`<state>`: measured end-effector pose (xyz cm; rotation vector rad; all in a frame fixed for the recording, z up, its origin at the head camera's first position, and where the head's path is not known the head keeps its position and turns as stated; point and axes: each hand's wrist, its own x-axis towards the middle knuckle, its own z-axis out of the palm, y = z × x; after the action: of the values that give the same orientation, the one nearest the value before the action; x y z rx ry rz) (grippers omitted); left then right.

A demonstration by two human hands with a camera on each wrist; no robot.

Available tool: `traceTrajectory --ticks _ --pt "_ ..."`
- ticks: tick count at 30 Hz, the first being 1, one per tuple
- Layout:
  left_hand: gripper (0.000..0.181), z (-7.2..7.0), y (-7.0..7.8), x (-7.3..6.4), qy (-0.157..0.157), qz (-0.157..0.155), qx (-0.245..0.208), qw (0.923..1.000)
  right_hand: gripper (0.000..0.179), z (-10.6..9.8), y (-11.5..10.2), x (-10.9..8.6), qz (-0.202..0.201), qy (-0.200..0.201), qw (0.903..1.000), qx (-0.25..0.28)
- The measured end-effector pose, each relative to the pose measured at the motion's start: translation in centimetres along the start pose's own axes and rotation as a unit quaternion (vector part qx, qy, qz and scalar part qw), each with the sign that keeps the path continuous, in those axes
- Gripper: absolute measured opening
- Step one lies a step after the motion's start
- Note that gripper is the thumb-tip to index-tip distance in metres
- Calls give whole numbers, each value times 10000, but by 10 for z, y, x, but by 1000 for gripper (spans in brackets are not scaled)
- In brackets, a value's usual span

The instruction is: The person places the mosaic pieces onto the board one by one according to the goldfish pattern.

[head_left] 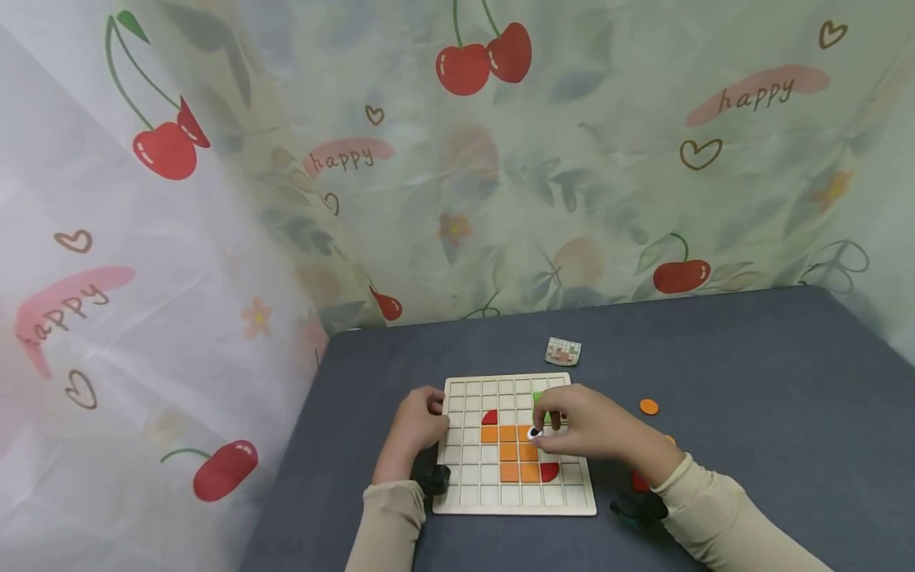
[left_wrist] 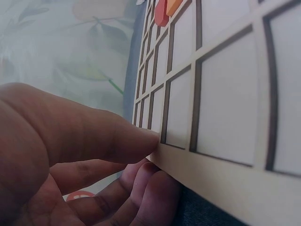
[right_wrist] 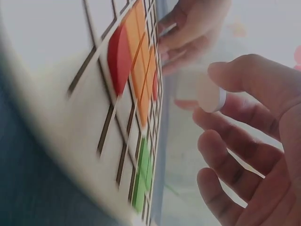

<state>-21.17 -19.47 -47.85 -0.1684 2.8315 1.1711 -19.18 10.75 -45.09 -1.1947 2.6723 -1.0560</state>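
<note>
A wooden grid board (head_left: 472,499) lies flat on the table. My left hand (head_left: 417,423) pinches its left edge, the thumb on the rim and the other fingers curled at the side and below. Between thumb and forefinger, my right hand (head_left: 596,421) holds a small white disc (right_wrist: 211,95) with a black spot, close over the top right of the orange squares (head_left: 509,453). One red rounded piece (head_left: 489,417) sits above those squares and another red piece (head_left: 549,472) at their lower right. Green pieces (right_wrist: 143,176) in the grid are partly hidden behind the right hand in the head view.
A small card (head_left: 563,352) printed with a coloured grid lies behind the board. To the right, an orange disc (head_left: 649,407) rests on the dark table (head_left: 772,413). Another orange piece and a red piece (head_left: 639,481) show partly behind the right wrist. A printed curtain hangs behind.
</note>
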Motion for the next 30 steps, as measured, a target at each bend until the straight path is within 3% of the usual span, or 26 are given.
traceTrajectory --ticks 15,30 --pt "44 2 -2 -4 -38 -18 -12 10000 21 57 -18 43 -127 -605 9956 -700" --pt "45 -3 1 -3 -6 172 91 9998 13 58 -26 51 -106 -788 9926 -923"
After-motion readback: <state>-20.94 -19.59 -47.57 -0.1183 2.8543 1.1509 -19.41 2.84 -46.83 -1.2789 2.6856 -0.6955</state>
